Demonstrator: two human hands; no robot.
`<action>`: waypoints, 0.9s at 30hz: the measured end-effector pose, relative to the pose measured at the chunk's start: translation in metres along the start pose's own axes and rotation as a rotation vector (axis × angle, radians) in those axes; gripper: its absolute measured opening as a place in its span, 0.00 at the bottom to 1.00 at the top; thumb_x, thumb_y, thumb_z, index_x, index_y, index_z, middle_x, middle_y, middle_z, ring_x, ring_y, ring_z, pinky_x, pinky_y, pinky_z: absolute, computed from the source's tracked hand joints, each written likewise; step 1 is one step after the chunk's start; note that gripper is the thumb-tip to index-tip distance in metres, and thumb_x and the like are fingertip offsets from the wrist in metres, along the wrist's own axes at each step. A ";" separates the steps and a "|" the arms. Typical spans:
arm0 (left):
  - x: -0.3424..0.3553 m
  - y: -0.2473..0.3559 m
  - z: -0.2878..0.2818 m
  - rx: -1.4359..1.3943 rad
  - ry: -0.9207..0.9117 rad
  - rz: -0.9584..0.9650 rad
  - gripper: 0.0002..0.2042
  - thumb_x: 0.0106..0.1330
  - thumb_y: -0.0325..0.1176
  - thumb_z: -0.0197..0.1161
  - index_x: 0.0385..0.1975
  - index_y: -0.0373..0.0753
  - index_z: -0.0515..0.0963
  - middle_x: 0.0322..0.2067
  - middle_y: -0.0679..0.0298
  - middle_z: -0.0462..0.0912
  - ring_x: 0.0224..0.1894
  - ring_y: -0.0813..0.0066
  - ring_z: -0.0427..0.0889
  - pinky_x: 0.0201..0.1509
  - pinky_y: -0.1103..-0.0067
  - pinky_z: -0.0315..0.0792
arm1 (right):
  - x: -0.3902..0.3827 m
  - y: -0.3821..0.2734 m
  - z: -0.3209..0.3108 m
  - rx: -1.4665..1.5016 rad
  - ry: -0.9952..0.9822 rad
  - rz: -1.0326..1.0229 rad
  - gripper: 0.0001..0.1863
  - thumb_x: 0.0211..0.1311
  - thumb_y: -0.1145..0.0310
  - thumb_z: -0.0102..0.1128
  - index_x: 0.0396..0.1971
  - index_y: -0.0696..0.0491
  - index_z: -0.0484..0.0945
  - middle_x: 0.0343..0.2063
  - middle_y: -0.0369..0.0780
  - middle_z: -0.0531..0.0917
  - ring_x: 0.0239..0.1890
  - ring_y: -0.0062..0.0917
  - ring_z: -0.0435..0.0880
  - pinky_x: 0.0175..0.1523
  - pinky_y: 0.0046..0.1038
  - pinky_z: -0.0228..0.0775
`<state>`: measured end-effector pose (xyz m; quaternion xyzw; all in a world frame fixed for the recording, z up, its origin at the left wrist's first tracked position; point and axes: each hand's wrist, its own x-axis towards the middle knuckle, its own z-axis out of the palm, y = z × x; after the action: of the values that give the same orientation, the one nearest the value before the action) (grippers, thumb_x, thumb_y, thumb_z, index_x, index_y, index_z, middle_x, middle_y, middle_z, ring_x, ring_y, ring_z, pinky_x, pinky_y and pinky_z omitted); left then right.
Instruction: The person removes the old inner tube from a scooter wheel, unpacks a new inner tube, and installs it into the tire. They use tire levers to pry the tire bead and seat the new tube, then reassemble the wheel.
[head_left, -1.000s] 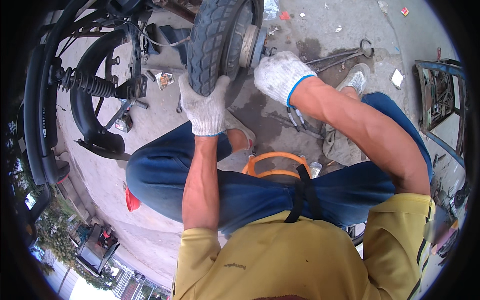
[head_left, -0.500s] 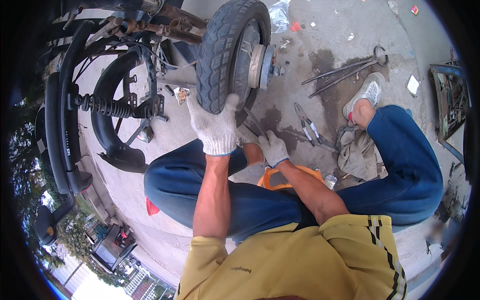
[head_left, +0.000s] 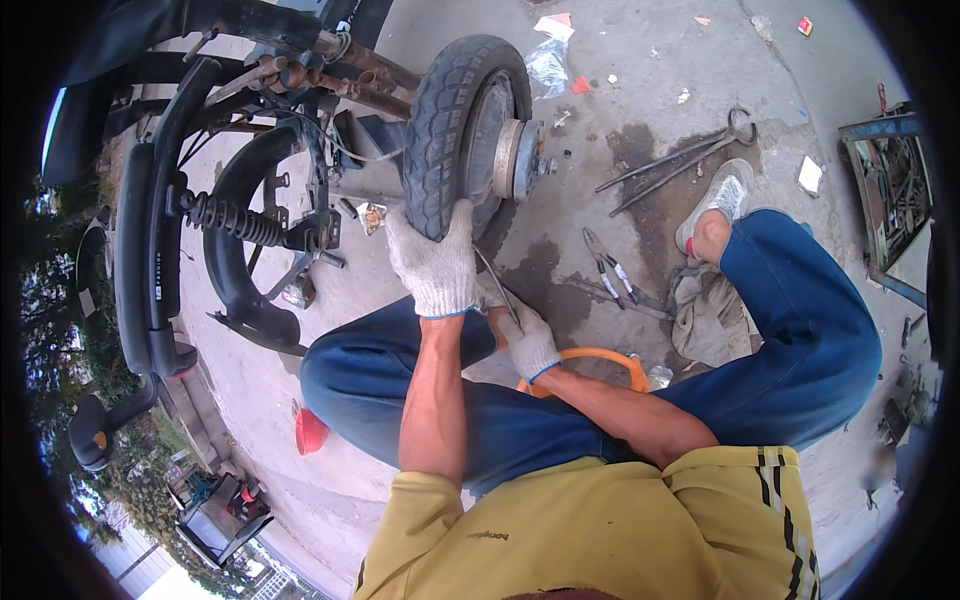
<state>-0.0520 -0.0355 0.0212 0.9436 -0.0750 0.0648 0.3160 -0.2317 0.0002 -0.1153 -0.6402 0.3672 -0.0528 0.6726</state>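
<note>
A wheel with a black treaded tyre [head_left: 438,140] and a grey hub [head_left: 510,158] stands upright ahead of me. In a knitted white glove, my left hand [head_left: 435,268] is closed around the near edge of the tyre, thumb on the hub side. My right hand [head_left: 530,342], also gloved, grips the lower end of a thin metal tyre lever [head_left: 494,272]. The lever slants up and left, its far end near the tyre beside my left hand. Whether that end touches the tyre, I cannot tell.
Pliers [head_left: 608,265] and long-handled tongs [head_left: 680,168] lie right of the wheel. A grey rag [head_left: 712,318] is by my right shoe [head_left: 728,195]. An orange ring-shaped thing [head_left: 605,358] sits under my right forearm. A motorbike frame with a shock absorber [head_left: 235,220] fills the left.
My right hand has drawn back toward me and slightly left with the lever, and more of the lever shows. My left hand keeps its grip on the tyre. The whole view has shifted slightly.
</note>
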 end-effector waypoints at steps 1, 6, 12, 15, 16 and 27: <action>-0.001 -0.001 0.000 -0.041 -0.006 -0.002 0.26 0.58 0.37 0.80 0.52 0.29 0.79 0.42 0.51 0.87 0.44 0.61 0.85 0.54 0.68 0.77 | -0.001 -0.002 0.000 0.007 0.027 -0.052 0.20 0.74 0.57 0.58 0.40 0.61 0.83 0.38 0.58 0.85 0.44 0.56 0.83 0.51 0.49 0.73; 0.001 -0.004 -0.002 -0.172 -0.052 0.015 0.23 0.60 0.35 0.80 0.49 0.28 0.80 0.36 0.54 0.88 0.37 0.65 0.84 0.49 0.70 0.77 | -0.006 0.000 0.004 -0.010 -0.050 0.101 0.19 0.74 0.57 0.58 0.42 0.61 0.82 0.38 0.58 0.85 0.45 0.56 0.83 0.51 0.49 0.72; 0.010 0.009 0.000 -0.060 0.011 0.037 0.29 0.54 0.42 0.80 0.48 0.27 0.79 0.40 0.46 0.86 0.45 0.48 0.86 0.54 0.62 0.78 | -0.006 -0.005 0.003 0.021 -0.031 0.057 0.17 0.72 0.61 0.58 0.44 0.62 0.82 0.36 0.58 0.84 0.45 0.56 0.83 0.51 0.48 0.72; 0.008 0.003 -0.009 -0.094 -0.038 0.167 0.31 0.53 0.40 0.78 0.52 0.26 0.77 0.42 0.47 0.85 0.47 0.49 0.87 0.57 0.63 0.78 | -0.007 -0.025 -0.009 0.098 -0.060 0.019 0.24 0.75 0.57 0.56 0.60 0.60 0.79 0.45 0.55 0.87 0.49 0.47 0.87 0.56 0.39 0.76; 0.009 -0.002 -0.011 -0.090 -0.066 0.191 0.31 0.53 0.38 0.77 0.54 0.27 0.76 0.43 0.49 0.85 0.48 0.54 0.86 0.58 0.66 0.78 | -0.007 -0.025 -0.011 0.017 -0.118 0.092 0.25 0.75 0.56 0.55 0.62 0.58 0.79 0.46 0.55 0.87 0.50 0.47 0.87 0.56 0.39 0.76; 0.007 -0.009 -0.005 -0.267 -0.175 0.053 0.21 0.56 0.33 0.75 0.47 0.30 0.78 0.38 0.51 0.86 0.40 0.60 0.85 0.52 0.69 0.77 | 0.113 0.022 -0.099 -0.555 -0.473 -0.181 0.21 0.77 0.53 0.52 0.52 0.56 0.79 0.38 0.57 0.86 0.43 0.58 0.85 0.50 0.54 0.75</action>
<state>-0.0436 -0.0259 0.0215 0.8929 -0.1349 -0.0199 0.4291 -0.2142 -0.1388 -0.1741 -0.8226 0.1438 0.1388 0.5323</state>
